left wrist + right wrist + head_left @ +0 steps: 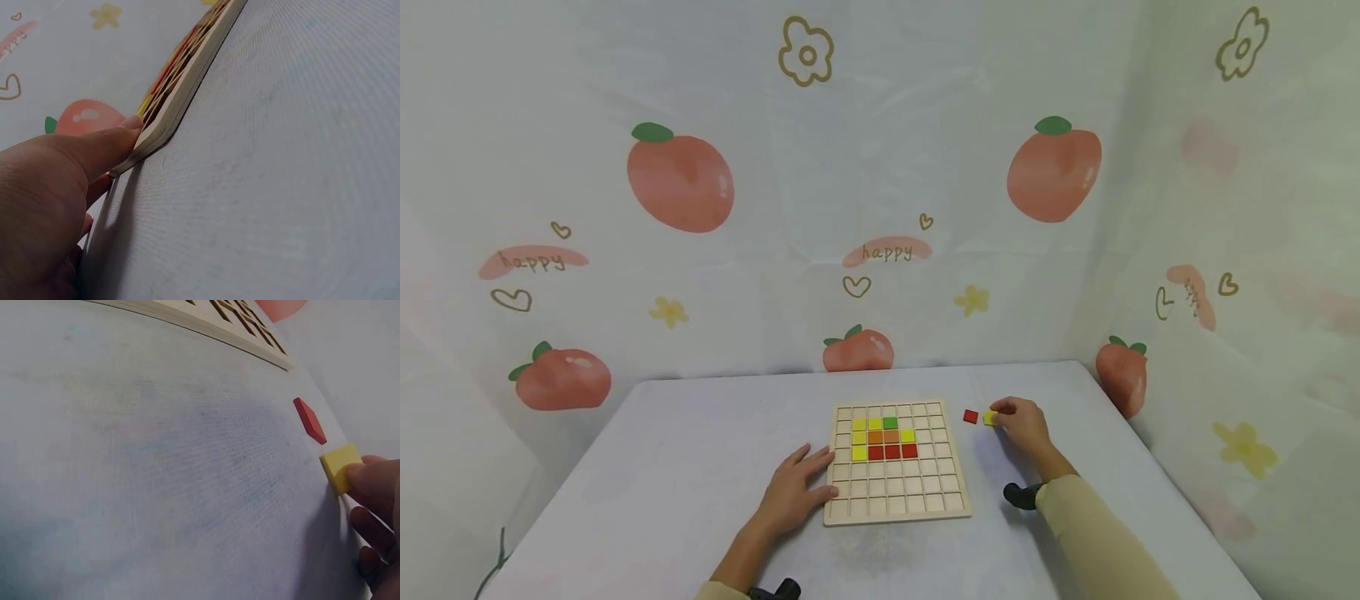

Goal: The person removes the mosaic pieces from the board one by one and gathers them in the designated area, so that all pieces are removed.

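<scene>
A yellow square tile (336, 465) is pinched between the thumb and fingers of my right hand (1024, 427), just above the table in the right wrist view. Close beside it on the table lies a red square tile (971, 417). Left of these sits a square wooden grid board (897, 487), with yellow, green, orange and red tiles in several upper and middle cells. My left hand (790, 495) rests at the board's left edge with fingers spread. In the left wrist view its thumb (112, 145) touches the rim near a corner; the other fingers are partly hidden.
A white cloth covers the table (700, 442). Behind it hangs a pale curtain (865, 167) printed with fruit and flowers. Each wrist carries a black camera mount, one being the right mount (1021, 497) near the board's right side.
</scene>
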Motion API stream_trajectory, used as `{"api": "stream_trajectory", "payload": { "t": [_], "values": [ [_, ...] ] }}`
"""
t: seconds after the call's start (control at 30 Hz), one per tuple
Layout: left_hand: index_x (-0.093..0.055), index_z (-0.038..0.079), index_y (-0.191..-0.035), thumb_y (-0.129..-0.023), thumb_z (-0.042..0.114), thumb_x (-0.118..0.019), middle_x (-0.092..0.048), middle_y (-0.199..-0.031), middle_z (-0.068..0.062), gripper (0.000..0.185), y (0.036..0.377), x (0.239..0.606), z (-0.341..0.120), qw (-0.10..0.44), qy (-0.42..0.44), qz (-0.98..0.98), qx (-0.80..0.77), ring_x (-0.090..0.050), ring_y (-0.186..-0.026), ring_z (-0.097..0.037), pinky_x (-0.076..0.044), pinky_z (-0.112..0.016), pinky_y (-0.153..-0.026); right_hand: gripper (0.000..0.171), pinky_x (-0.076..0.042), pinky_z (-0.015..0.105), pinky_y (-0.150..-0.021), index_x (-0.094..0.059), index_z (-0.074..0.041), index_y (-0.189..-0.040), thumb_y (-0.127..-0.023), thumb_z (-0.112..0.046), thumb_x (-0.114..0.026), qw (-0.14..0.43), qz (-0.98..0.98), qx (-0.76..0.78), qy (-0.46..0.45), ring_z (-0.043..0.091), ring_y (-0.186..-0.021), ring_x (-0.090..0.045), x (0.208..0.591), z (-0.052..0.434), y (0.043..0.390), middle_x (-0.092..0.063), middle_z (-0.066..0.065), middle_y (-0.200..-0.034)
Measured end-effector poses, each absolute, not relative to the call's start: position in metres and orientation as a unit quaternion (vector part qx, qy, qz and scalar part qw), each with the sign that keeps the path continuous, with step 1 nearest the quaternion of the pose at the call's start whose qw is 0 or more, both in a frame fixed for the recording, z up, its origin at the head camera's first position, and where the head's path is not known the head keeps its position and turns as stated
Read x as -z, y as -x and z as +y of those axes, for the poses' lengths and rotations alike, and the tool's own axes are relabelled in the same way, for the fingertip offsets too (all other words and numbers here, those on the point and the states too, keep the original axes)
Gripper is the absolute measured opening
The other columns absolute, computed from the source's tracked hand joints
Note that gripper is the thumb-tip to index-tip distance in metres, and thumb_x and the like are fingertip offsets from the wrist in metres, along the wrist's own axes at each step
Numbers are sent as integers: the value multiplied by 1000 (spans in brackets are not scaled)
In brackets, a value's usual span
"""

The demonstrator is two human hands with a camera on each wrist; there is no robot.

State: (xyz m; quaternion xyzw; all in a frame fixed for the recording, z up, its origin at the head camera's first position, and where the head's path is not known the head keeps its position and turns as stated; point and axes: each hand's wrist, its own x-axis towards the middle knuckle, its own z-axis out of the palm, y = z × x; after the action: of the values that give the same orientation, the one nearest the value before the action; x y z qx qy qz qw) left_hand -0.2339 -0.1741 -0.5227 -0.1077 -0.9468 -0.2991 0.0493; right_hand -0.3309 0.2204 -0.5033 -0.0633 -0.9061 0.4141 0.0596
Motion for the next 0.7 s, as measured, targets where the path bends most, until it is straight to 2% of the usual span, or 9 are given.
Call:
{"api": "stream_trajectory", "payload": {
  "t": [0.17,0.47,0.7],
  "values": [
    [-48,24,-124,-67,53,-62,-41,-129,12,66,234,523,-174,46,106,-948,297,-23,-125,-25,-22,-53,-94,12,-45,33,-68,-63,-5,-89,-77,-6,-62,69,-908,-408,59,22,-79,-51,503,219,336,-60,8,-87],
    [-49,23,-124,-67,51,-64,-42,-129,11,65,232,521,-174,47,108,-946,301,-23,-125,-26,-22,-53,-94,14,-47,25,-62,-59,-10,-95,-81,-14,-60,64,-915,-390,80,21,-77,-49,502,218,343,-55,5,-87],
    [-49,22,-124,-67,50,-64,-42,-129,10,65,232,519,-173,44,107,-947,300,-23,-125,-26,-22,-53,-94,14,-43,15,-50,-60,-10,-95,-81,-14,-60,63,-905,-413,75,22,-76,-49,493,208,343,-55,6,-86]
  ]
}}
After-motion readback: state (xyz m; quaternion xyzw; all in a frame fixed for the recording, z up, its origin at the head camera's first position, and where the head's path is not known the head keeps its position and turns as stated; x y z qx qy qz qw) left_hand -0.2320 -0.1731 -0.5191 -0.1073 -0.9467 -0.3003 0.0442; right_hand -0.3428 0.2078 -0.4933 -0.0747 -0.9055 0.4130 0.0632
